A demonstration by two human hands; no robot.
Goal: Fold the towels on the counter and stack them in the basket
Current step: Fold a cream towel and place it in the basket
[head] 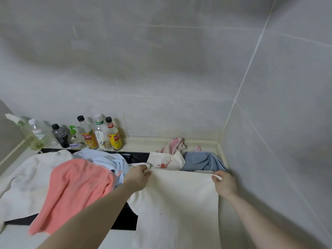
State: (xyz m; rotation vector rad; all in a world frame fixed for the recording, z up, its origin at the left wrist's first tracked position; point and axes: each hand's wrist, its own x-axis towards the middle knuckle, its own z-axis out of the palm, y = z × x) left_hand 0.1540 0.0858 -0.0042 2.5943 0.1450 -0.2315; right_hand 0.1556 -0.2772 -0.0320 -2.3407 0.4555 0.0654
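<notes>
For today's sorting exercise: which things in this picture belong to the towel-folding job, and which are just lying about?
Job: cream towel held by left hand and right hand; coral towel; white towel; pale blue towel; blue towel; pink cloth.

Lying about: bottles; spray bottle.

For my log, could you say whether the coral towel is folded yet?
Not folded: the coral towel lies spread and rumpled over other towels.
</notes>
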